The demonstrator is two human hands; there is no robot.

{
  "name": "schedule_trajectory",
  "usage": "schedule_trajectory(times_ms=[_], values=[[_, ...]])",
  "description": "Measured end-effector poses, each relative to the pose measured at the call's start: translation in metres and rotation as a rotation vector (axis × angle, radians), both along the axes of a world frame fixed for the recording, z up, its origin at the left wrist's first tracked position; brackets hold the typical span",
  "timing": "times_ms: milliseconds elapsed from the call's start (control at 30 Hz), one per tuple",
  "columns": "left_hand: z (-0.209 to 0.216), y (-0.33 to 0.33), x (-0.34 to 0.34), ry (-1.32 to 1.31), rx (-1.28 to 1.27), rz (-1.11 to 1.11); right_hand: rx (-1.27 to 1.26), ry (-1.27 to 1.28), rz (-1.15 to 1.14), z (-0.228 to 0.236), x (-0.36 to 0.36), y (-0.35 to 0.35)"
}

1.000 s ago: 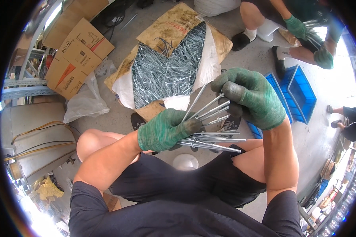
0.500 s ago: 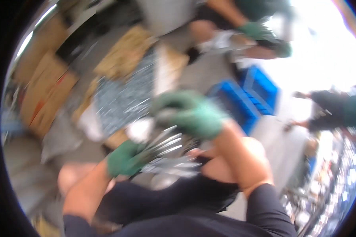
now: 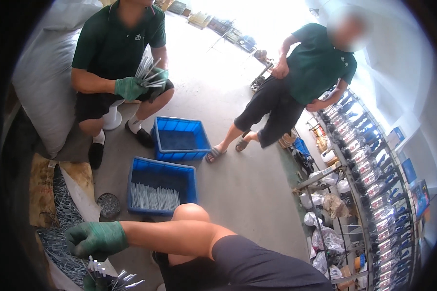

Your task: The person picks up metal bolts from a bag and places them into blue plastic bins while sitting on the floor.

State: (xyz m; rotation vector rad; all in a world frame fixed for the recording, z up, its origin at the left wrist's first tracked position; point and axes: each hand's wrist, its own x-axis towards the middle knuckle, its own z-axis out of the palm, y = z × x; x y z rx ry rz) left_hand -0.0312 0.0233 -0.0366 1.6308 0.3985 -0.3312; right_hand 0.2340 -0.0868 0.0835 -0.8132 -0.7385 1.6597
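Note:
My right hand, in a green glove, is above a pile of long thin metal rods at the lower left. Its fingers are curled in, and whatever they may hold is hidden. Below it, near the picture's lower edge, my left hand shows only in part, also gloved in green. It grips a bundle of metal rods whose bright ends fan out to the right. The pile lies on opened brown and white packaging. Beyond my right knee, a near blue crate contains a layer of similar rods.
Another blue crate stands behind the near one. A round dark container sits beside the pile. A seated co-worker with gloves holds rods at the far left; another person stands farther right. Racks of goods line the right side.
The view has swung right and up, shifting my hands and the pile to the lower left. My right hand, earlier close to the left one, is now over the pile.

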Motion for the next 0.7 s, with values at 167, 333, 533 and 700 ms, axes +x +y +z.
schedule_trajectory(times_ms=[167, 333, 533, 700], values=[[-0.03, 0.012, -0.015, -0.41, 0.901, -0.369, 0.127, -0.117, -0.048, -0.004, -0.003, 0.0], [-0.036, 0.018, -0.015, -0.319, 0.98, -0.399, 0.181, -0.043, -0.057, -0.013, -0.009, 0.006], [-0.028, 0.022, -0.013, -0.015, 0.517, -0.31, 0.148, -0.324, -0.176, 0.013, 0.006, 0.006], [-0.065, 0.045, -0.034, -0.297, 0.813, -0.351, 0.203, -0.809, -0.223, 0.04, 0.01, -0.001]])
